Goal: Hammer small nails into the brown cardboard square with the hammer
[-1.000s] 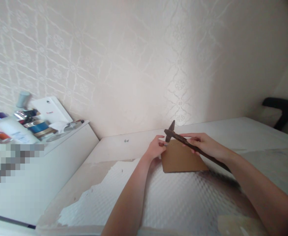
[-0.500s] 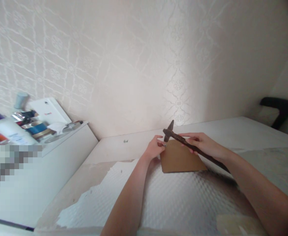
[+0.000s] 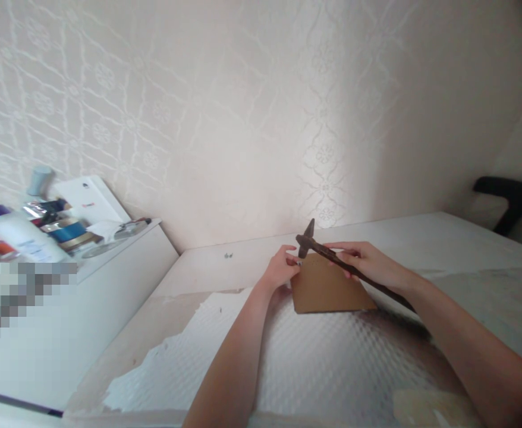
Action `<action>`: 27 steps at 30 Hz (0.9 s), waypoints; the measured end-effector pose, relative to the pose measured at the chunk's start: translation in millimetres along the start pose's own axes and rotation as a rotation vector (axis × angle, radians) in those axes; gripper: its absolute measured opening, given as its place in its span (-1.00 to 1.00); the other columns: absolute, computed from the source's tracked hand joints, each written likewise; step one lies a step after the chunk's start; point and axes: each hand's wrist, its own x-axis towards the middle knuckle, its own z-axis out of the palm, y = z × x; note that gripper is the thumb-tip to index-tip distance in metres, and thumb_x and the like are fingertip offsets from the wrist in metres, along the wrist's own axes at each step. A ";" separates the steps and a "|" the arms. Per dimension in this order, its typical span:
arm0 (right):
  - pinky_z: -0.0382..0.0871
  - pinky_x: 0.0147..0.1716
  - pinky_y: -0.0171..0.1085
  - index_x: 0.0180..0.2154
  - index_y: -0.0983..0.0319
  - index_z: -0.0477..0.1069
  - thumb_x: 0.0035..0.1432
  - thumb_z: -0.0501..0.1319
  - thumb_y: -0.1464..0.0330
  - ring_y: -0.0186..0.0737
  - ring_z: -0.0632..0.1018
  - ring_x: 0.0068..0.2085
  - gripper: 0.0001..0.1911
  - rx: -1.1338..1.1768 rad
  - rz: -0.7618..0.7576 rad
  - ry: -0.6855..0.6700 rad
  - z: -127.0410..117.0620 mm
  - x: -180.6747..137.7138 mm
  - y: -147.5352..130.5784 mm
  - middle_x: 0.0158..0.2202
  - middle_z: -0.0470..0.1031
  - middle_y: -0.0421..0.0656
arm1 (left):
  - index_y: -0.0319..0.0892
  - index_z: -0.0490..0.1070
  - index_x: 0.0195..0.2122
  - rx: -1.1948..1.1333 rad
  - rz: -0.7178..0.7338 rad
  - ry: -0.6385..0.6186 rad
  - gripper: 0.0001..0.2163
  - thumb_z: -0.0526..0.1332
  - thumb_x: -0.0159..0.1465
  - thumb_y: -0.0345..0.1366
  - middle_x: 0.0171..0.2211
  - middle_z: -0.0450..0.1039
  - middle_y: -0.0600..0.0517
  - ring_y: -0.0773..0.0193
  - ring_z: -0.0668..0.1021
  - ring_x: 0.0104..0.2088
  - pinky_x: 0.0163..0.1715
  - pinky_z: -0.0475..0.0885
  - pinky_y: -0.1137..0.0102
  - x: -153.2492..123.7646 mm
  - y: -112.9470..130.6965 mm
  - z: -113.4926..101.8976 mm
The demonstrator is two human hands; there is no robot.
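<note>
In the head view, the right hand [image 3: 365, 261] is gripping a dark hammer [image 3: 326, 252] by its handle, the head hanging just above the left fingertips. The left hand [image 3: 281, 270] is pinching narrowly at a small shiny piece (too tiny to identify) by the far-left corner of a brown board [image 3: 327, 291]. The board is lying between the hands, extending nearer the wearer. Small metal bits [image 3: 228, 255] are lying left of the left hand. Doing this well probably means pinching low, leaving fingertips clear, and aiming the hammer squarely and lightly.
</note>
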 end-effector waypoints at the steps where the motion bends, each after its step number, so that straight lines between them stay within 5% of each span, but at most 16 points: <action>1: 0.19 -0.64 -0.37 0.07 0.29 0.39 0.15 0.10 0.23 -0.37 0.34 -0.56 -0.52 -0.011 0.000 -0.014 0.0 0.0 0.1 -0.45 0.36 -0.17 | -0.21 0.22 -0.07 -0.002 -0.001 0.001 -0.51 0.14 -0.07 -0.63 -0.42 0.43 0.08 0.37 0.44 -0.43 -0.31 0.33 0.42 0.3 -0.5 0.1; 27: 0.21 -0.58 -0.34 0.11 0.31 0.35 0.17 0.04 0.21 -0.30 0.34 -0.56 -0.47 -0.181 -0.088 0.013 0.3 0.6 0.9 -0.61 0.30 -0.23 | -0.20 0.24 -0.09 0.002 -0.007 0.004 -0.52 0.14 -0.06 -0.64 -0.43 0.43 0.10 0.39 0.45 -0.43 -0.31 0.34 0.44 0.2 -1.7 -0.2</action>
